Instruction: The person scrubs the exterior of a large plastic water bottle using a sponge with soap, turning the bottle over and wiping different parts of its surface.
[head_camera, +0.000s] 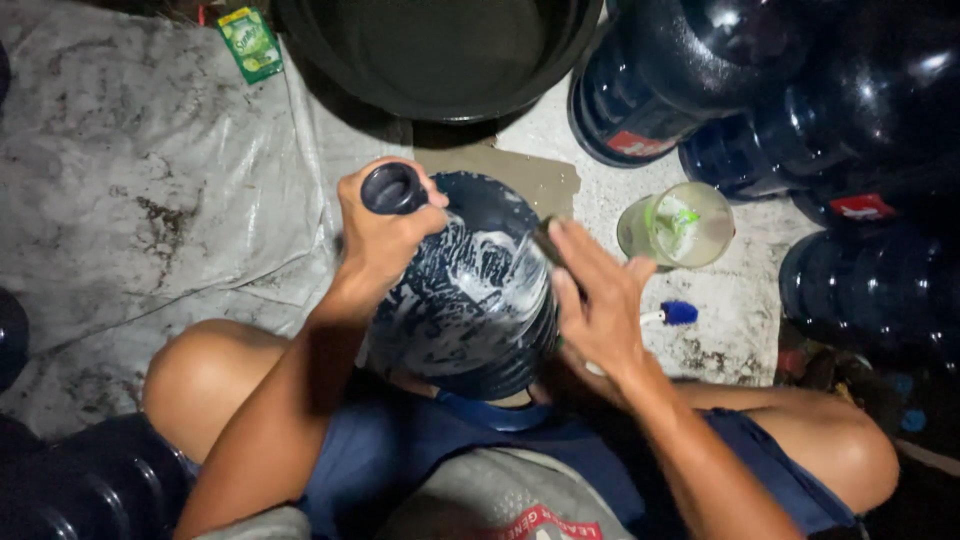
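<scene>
Big dark-blue water jug (470, 300), soapy, stands between the knees, long axis pointing up and away from the body. Left hand (385, 235): grip closed around the jug's neck (393, 188), at its far end. Right hand (600, 300): fingers nearly flat against the jug's right shoulder, pressing a dark scrubber (548, 240). Clear cup (677, 225) lies right of the jug.

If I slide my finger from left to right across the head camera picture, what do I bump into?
Green sachet → left hand gripping the bottle neck → soapy blue water bottle → right hand → clear plastic cup → stacked dark blue bottles.
</scene>
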